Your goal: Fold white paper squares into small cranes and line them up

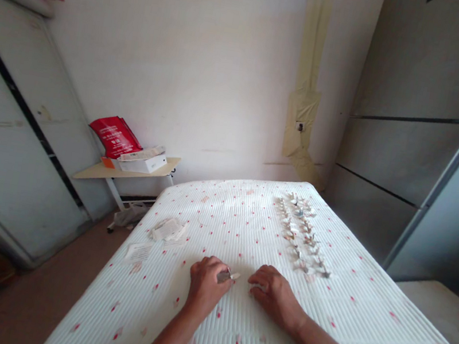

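My left hand (pixel 209 280) is closed on a small folded piece of paper (pixel 234 276), whose pale tip sticks out to the right. Just across from it, my right hand (pixel 273 295) rests on the striped bedspread (pixel 241 232) with its fingers curled; whether anything is between them is too small to tell. Rows of small folded paper pieces (pixel 301 230) stand on the bed beyond my right hand. To the left lie a pile of cut paper pieces (pixel 168 230) and a single printed sheet (pixel 138 252).
Behind the bed's left side, a small table (pixel 94 171) bears a red bag (pixel 115 136) and a white box (pixel 144 163). A grey cabinet (pixel 391 139) stands at the right, a pale wardrobe (pixel 18 103) at the left.
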A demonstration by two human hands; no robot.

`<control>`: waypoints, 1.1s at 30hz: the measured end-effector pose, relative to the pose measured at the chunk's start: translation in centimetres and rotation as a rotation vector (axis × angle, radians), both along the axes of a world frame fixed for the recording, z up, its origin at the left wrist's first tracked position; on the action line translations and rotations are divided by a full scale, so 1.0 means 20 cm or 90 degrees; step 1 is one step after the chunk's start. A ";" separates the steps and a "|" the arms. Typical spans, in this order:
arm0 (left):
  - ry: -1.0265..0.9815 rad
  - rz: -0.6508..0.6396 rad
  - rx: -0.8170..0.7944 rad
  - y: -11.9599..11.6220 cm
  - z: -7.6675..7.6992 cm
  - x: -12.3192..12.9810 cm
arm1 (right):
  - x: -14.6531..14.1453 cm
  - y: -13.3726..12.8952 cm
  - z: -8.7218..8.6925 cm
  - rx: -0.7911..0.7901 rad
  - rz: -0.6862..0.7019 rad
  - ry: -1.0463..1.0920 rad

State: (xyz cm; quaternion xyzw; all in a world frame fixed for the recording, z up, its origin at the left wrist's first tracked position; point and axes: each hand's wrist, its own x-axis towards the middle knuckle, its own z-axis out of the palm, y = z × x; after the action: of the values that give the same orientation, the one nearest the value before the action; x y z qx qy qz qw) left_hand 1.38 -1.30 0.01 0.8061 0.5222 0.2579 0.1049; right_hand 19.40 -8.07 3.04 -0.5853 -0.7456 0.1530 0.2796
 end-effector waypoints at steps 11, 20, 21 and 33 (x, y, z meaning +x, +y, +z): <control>-0.001 -0.019 -0.030 -0.01 0.02 0.03 | 0.02 0.07 -0.03 0.019 -0.032 0.010; -0.080 -0.057 -0.044 0.00 -0.01 -0.11 | 0.00 0.08 -0.05 0.057 0.044 0.037; -0.087 -0.057 -0.046 -0.01 -0.01 -0.13 | -0.01 0.08 -0.05 0.066 0.048 0.030; -0.109 -0.046 -0.041 -0.02 -0.02 -0.15 | -0.14 0.13 -0.06 0.100 -0.095 -0.155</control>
State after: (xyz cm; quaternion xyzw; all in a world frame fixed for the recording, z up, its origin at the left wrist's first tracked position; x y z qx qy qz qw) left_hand -1.71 -1.72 -0.30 0.7955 0.4901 0.3050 0.1840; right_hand 16.64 -5.49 1.75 -0.6295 -0.7383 0.0011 0.2422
